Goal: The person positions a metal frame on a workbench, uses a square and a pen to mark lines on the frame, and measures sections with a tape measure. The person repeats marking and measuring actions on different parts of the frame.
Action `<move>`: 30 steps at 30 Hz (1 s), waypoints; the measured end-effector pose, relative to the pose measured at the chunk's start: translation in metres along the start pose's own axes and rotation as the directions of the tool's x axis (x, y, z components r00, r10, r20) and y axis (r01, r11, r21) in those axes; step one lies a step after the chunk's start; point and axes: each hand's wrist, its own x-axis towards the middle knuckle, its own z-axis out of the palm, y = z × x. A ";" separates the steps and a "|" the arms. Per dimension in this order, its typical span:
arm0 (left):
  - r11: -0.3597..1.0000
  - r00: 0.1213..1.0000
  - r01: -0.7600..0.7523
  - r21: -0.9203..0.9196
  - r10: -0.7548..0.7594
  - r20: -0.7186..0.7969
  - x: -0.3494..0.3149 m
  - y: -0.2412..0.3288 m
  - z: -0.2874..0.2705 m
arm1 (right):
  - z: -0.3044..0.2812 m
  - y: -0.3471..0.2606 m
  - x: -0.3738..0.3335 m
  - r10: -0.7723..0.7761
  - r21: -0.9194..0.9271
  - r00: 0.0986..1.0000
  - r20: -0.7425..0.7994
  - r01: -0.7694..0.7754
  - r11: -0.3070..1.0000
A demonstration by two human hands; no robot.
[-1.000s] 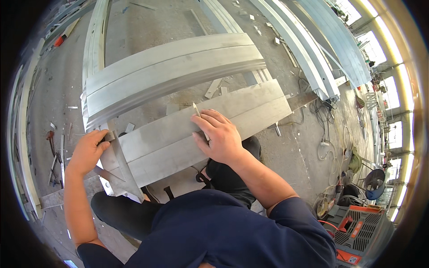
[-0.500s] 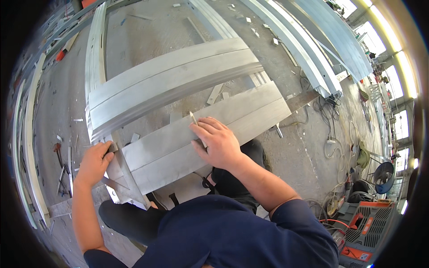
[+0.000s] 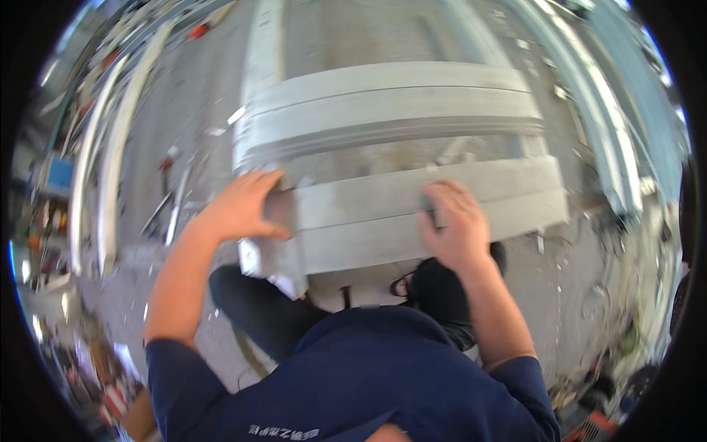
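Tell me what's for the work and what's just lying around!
Seems for the work:
near metal panel, left hand at its left end
small blurred thing in right hand
probably far metal panel

Seems just lying around:
long pale beam at left
thin floor strip
unclear red thing

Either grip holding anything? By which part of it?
Right grip: apparently a slim pale stick, held below its tip; blurred, exact spot unclear. Left grip: spread open, nothing visibly held.
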 end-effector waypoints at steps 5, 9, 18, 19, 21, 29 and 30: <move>0.999 1.000 -0.027 -0.022 0.027 -0.003 -0.007 0.004 -0.003 | -0.009 -0.010 0.001 -0.030 -0.021 0.999 -0.023 0.030 0.999; 0.997 0.998 -0.042 -0.062 0.039 -0.043 -0.008 -0.004 0.008 | -0.004 -0.009 0.003 -0.018 -0.004 1.000 0.006 0.018 1.000; 0.992 0.998 -0.065 -0.106 0.063 -0.024 -0.005 -0.007 0.010 | -0.004 -0.007 -0.001 0.021 -0.044 0.999 0.029 -0.020 0.999; 0.994 0.998 -0.054 -0.097 0.052 -0.024 -0.005 -0.006 0.011 | -0.004 -0.008 -0.001 0.032 -0.035 0.999 0.038 -0.031 0.999; 0.996 0.999 -0.035 -0.077 0.033 -0.024 -0.007 -0.003 0.010 | -0.004 -0.008 0.000 0.054 -0.018 0.997 0.055 -0.054 0.998; 1.000 1.000 -0.022 0.018 0.021 0.017 -0.007 0.005 0.006 | -0.003 -0.010 0.002 0.023 -0.043 0.999 0.039 -0.021 0.999; 1.000 1.000 -0.018 0.015 0.017 0.024 -0.008 0.005 0.005 | -0.003 -0.009 0.002 0.020 -0.046 0.999 0.041 -0.018 0.999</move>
